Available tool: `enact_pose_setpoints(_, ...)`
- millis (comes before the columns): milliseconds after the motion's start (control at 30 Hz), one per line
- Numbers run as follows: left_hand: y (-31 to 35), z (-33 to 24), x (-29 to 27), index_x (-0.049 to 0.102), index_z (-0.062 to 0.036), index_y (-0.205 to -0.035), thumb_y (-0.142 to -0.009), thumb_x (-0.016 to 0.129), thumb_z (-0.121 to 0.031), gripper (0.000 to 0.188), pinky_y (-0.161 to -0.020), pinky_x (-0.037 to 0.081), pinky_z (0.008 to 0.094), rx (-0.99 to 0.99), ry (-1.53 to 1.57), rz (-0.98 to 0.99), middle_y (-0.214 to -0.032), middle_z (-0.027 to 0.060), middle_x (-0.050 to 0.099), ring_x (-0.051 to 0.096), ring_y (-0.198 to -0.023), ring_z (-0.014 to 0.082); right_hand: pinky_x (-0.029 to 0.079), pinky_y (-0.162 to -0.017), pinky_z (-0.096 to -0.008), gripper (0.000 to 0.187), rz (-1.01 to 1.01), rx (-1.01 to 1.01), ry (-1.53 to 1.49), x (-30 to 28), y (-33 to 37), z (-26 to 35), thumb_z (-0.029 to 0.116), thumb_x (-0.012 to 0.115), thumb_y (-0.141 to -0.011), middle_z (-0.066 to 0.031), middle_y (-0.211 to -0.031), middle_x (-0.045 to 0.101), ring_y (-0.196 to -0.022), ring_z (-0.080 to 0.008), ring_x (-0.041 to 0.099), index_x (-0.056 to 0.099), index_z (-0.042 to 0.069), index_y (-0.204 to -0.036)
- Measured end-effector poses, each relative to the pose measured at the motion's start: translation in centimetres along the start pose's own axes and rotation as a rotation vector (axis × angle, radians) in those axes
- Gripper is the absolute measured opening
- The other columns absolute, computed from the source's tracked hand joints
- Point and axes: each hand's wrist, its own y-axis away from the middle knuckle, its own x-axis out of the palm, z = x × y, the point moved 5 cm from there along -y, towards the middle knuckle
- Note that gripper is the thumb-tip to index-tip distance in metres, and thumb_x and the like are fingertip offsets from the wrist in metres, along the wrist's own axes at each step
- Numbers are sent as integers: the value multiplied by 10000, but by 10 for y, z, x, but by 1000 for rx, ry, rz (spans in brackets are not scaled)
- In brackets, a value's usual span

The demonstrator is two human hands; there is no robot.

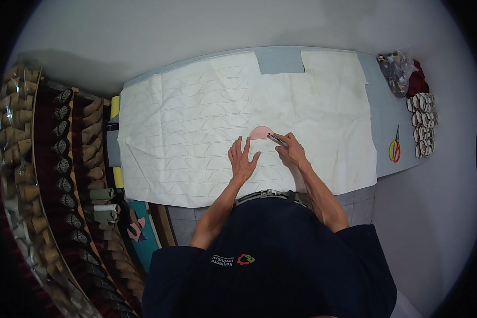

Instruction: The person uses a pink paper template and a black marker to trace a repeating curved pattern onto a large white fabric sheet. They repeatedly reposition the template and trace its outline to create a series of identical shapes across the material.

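A large white sheet (323,111) covers most of the table, its left half marked with rows of thin curved outlines. Near its middle lies a small pink half-moon template (259,132). With fingers spread, my left hand (243,160) rests on the sheet, fingertips close to the template's lower left edge. My right hand (291,151) grips a dark and silver pen (276,139), its tip at the template's right side. Whether the left fingertips touch the template is too small to tell.
Scissors (395,146) with red and yellow handles lie on the grey tabletop (381,116) at right. Beyond them are white sandals (423,124) and a clear plastic bag (396,71). Shelves of shoe lasts (24,159) and shoes (64,164) line the left side.
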Motion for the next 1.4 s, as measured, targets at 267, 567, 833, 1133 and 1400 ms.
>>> enact_pose_setpoints(267, -14, -4, -8, 669, -97, -1406, -998, 702, -365, 489, -1123, 335, 516, -80, -23, -120, -1478, 175, 534, 468, -1357, 351, 540, -845, -412, 601, 28, 6, 21, 2, -4, -5, 313, 796, -896, -58, -1118, 577, -974, -260, 646, 645, 279, -1476)
enact_pose_setpoints(567, -50, -14, -9, 805, -152, -1153, -911, 707, -140, 261, -988, 425, 498, -109, 8, -165, -1234, 121, 608, 547, -1188, 327, 528, -825, -417, 549, 21, 3, 28, 0, -10, -5, 351, 786, -888, -95, -1064, 592, -952, -284, 640, 688, 218, -1411)
enact_pose_setpoints(833, -65, -23, 34, 672, -32, -1332, -882, 676, -149, 465, -998, 437, 531, 91, -222, 268, -1214, 205, 573, 522, -1175, 370, 496, -733, -389, 448, -473, 28, -276, -38, -42, 36, 399, 636, -1045, -146, -810, 644, -758, -264, 626, 765, -26, -1101)
enact_pose_setpoints(1133, -34, -75, 39, 281, 62, -1634, -1007, 563, -464, 866, -1215, 216, 625, -79, -386, 498, -1655, 346, 299, 155, -1554, 526, 542, -783, -353, 407, 141, -133, -343, 8, -50, 84, 363, 599, -1085, -132, -910, 755, -844, -215, 694, 766, -8, -1101)
enact_pose_setpoints(1400, -32, -69, 46, 302, 41, -1636, -997, 567, -461, 854, -1236, 199, 586, -61, -383, 516, -1670, 324, 273, 185, -1547, 493, 553, -775, -419, 462, 115, -141, -94, 14, -56, 92, 439, 566, -1068, -184, -912, 768, -825, -342, 723, 772, 25, -1068)
